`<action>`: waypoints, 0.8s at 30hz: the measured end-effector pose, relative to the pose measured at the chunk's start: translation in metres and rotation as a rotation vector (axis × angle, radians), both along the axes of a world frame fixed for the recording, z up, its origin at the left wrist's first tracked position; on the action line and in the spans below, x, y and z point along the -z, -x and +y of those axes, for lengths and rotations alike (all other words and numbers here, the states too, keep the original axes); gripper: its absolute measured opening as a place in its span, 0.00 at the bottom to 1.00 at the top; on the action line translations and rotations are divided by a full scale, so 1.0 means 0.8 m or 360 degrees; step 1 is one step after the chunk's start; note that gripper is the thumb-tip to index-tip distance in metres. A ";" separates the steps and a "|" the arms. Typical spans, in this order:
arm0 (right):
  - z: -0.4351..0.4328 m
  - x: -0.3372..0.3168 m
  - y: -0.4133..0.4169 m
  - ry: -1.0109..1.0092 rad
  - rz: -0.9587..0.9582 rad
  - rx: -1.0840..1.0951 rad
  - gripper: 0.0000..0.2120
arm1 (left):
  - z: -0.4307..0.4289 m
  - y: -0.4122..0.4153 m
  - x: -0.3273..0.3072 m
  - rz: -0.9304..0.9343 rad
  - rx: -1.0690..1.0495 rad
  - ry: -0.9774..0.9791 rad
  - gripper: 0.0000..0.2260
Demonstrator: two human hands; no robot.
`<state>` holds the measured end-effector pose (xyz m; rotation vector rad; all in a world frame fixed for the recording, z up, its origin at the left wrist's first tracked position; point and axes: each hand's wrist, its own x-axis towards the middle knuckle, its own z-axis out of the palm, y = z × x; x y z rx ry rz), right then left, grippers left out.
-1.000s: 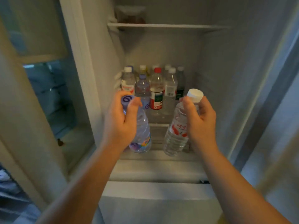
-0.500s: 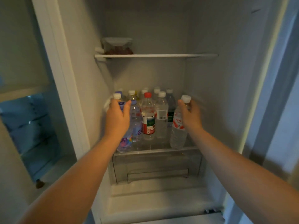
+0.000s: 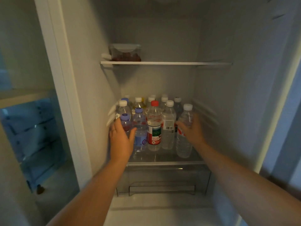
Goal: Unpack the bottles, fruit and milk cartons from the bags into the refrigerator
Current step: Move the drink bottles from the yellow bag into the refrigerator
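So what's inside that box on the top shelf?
The clear box holds something dark red, maybe fruit; it is too dim to tell. Its lid covers the top, and anything behind the box is hidden.

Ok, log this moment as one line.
step: shelving bottles | left hand: around front purple-cap bottle, grip unclear | right hand: around white-cap bottle standing on shelf, blurred

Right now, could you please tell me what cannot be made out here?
Head view:
Back bottles: only caps show behind front bottles.
Purple-capped bottle: lower half behind left hand.
Right hand: blurred, grip on white-capped bottle unclear.
Container contents: too dim.
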<state>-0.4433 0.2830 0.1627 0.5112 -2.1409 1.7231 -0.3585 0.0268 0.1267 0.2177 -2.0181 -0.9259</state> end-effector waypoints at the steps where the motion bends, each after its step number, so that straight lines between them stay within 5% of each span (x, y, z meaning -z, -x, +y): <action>1: 0.005 0.014 0.004 -0.0060 -0.0010 -0.0030 0.23 | -0.001 -0.004 0.008 -0.0002 -0.0034 0.0043 0.35; 8: 0.021 0.119 0.007 -0.0534 -0.0076 0.0209 0.27 | 0.018 -0.038 0.055 -0.0044 -0.0369 0.0279 0.40; 12: 0.016 0.114 0.006 -0.0475 -0.0159 0.0146 0.22 | 0.022 -0.038 0.085 0.0003 -0.0545 0.0372 0.31; 18: 0.005 0.116 0.011 -0.0521 -0.0233 0.0352 0.17 | 0.017 -0.036 0.099 0.0005 -0.0436 0.0041 0.12; 24: 0.001 0.117 0.014 -0.0711 -0.0251 0.0464 0.18 | 0.009 -0.034 0.105 -0.0024 -0.0360 -0.0030 0.08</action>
